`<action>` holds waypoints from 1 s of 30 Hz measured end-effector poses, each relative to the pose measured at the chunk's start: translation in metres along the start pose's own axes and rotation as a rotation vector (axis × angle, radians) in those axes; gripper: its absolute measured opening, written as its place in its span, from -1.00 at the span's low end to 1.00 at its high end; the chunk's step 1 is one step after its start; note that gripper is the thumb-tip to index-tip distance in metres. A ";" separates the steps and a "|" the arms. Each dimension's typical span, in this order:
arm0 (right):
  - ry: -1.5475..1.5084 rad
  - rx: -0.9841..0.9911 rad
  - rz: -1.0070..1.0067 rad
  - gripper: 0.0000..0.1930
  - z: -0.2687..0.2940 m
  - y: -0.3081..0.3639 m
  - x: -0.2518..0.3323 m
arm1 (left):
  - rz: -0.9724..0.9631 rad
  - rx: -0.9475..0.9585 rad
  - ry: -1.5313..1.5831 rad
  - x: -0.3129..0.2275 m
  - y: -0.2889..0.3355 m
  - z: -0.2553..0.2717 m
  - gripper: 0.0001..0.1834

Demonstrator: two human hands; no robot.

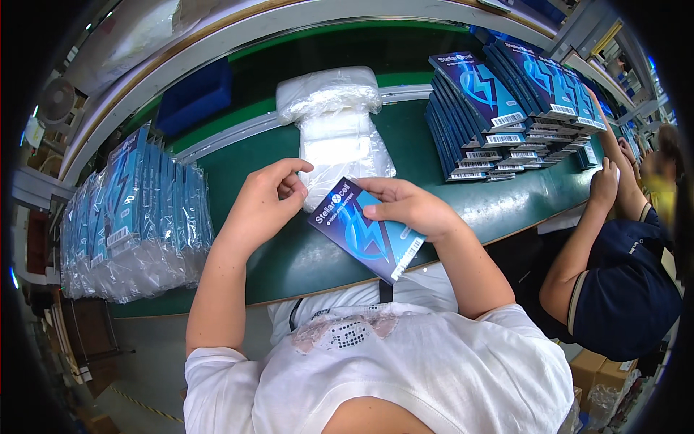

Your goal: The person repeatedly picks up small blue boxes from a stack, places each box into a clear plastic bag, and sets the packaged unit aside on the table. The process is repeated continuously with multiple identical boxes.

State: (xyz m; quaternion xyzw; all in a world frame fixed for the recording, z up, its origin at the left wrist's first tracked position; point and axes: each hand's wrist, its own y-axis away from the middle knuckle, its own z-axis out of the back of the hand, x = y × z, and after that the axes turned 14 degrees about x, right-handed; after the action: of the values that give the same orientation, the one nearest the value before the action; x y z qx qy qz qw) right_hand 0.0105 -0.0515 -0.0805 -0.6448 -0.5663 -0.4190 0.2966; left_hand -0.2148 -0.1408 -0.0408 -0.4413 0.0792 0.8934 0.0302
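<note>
A flat, dark blue box (pixel 367 235) with a light blue lightning bolt and a barcode is tilted in front of my chest. My right hand (pixel 412 207) grips its upper right edge, thumb on the printed face. My left hand (pixel 271 195) is just left of the box, fingers half curled, with a gap between forefinger and thumb; nothing shows in it. Close by its fingertips lies a stack of clear plastic bags (pixel 336 148), flat on the green table. A thicker bundle of clear plastic (pixel 329 92) rests across the far end of those bags.
Bagged boxes (pixel 134 210) stand packed together at the left of the green table (pixel 271 271). Tall stacks of unbagged boxes (pixel 481 101) rise at the right. A blue bin (pixel 195 98) sits beyond the table. At far right, a co-worker's arm (pixel 589 224) reaches toward the stacks.
</note>
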 end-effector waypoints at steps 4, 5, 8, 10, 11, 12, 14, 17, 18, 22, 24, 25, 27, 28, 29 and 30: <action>0.034 -0.117 0.063 -0.36 -0.015 0.003 0.000 | -0.040 -0.016 0.032 -0.005 0.002 -0.004 -0.69; 0.036 -0.083 0.035 -0.35 -0.015 0.003 -0.002 | -0.048 -0.038 0.061 -0.004 0.002 -0.005 -0.70; 0.049 -0.005 -0.070 -0.32 -0.010 0.002 -0.008 | -0.074 -0.066 0.093 -0.007 0.000 -0.005 -0.70; -0.002 -0.073 0.045 -0.33 -0.007 -0.003 -0.013 | -0.081 -0.053 0.054 -0.010 0.001 -0.003 -0.70; -0.027 -0.108 0.103 -0.34 -0.007 -0.005 -0.014 | -0.078 -0.042 0.006 -0.009 0.001 -0.002 -0.69; -0.044 -0.157 0.071 -0.38 -0.010 -0.004 -0.007 | -0.071 -0.036 -0.041 -0.007 0.002 0.000 -0.69; -0.039 -0.218 0.089 -0.40 -0.017 -0.002 -0.001 | -0.055 -0.021 -0.109 -0.005 0.004 0.001 -0.68; -0.016 -0.325 0.193 -0.45 -0.022 0.000 -0.009 | -0.049 -0.016 -0.153 -0.009 0.006 -0.002 -0.69; -0.008 -0.376 0.234 -0.47 -0.023 -0.002 -0.013 | -0.052 -0.036 -0.159 -0.014 0.007 -0.005 -0.69; 0.033 -0.564 0.238 -0.67 -0.031 0.000 -0.014 | -0.232 -0.158 -0.217 -0.016 0.012 -0.021 -0.69; -0.009 -0.606 0.337 -0.73 -0.033 0.000 -0.016 | -0.270 -0.093 -0.097 -0.021 0.017 -0.029 -0.71; -0.028 -0.629 0.388 -0.75 -0.034 0.000 -0.017 | -0.291 -0.077 -0.006 -0.022 0.020 -0.035 -0.71; -0.036 -0.623 0.489 -0.83 -0.043 0.000 -0.017 | -0.154 -0.165 0.468 -0.014 0.023 -0.047 -0.69; -0.019 -0.604 0.513 -0.84 -0.047 0.000 -0.017 | -0.185 -0.257 0.706 -0.013 0.021 -0.053 -0.60; -0.001 -0.586 0.536 -0.85 -0.051 -0.001 -0.016 | -0.144 -0.293 0.772 -0.013 0.020 -0.056 -0.56; 0.072 -0.591 0.483 -0.82 -0.056 -0.004 -0.014 | -0.150 -0.317 0.881 -0.020 0.019 -0.063 -0.60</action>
State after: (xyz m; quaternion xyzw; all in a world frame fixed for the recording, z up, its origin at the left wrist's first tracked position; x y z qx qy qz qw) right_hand -0.0054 -0.1050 -0.0669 -0.8022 -0.2423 -0.5046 0.2077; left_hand -0.1556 -0.1694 -0.0602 -0.7820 -0.0848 0.6174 -0.0093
